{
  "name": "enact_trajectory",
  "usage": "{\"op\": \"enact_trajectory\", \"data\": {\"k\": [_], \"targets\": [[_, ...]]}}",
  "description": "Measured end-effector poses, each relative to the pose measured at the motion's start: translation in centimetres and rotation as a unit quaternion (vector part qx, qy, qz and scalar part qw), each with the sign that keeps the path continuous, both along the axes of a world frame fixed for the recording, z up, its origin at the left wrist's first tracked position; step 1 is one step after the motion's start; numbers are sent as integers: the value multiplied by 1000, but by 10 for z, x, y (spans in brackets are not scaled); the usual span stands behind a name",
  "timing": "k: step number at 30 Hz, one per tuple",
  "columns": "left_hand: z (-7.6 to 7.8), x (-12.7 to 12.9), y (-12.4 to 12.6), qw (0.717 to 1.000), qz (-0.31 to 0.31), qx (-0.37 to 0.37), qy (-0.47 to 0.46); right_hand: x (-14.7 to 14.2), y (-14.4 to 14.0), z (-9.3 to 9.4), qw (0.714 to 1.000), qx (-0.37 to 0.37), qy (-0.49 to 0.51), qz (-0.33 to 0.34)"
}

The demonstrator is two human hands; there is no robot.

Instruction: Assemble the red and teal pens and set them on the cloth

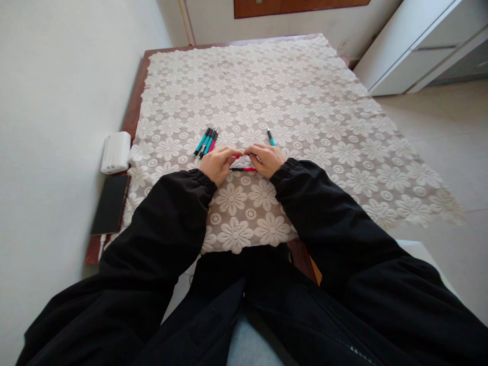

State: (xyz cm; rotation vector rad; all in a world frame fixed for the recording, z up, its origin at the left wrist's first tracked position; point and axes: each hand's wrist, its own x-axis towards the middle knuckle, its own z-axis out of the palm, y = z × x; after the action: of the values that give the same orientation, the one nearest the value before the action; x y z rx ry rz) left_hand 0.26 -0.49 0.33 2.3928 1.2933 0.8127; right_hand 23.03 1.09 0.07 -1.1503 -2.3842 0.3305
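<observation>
My left hand (217,163) and my right hand (267,159) meet fingertip to fingertip above the cloth. Both are closed in a pinch on a small red and black pen (238,155), mostly hidden by the fingers; whether it is whole or in parts I cannot tell. Just below the hands, another black and red pen (244,169) lies crosswise on the cloth, its ends partly covered. Several teal, red and black pens (206,141) lie side by side beyond my left hand. Past my right hand rests a single teal and black pen (270,136), its lower end hidden.
A white lace tablecloth (305,101) with raised flowers covers the wooden table (134,107). By the left wall are a white power adapter or power bank (116,151) and a dark phone (110,204) with a white cable (102,245). A white cabinet (407,51) stands at the far right.
</observation>
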Motion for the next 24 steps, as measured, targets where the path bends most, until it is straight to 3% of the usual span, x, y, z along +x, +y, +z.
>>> {"op": "enact_trajectory", "data": {"k": [24], "targets": [[-8, 0, 2, 998, -4, -30, -62, -1, 4, -9, 996, -43, 50, 57]]}}
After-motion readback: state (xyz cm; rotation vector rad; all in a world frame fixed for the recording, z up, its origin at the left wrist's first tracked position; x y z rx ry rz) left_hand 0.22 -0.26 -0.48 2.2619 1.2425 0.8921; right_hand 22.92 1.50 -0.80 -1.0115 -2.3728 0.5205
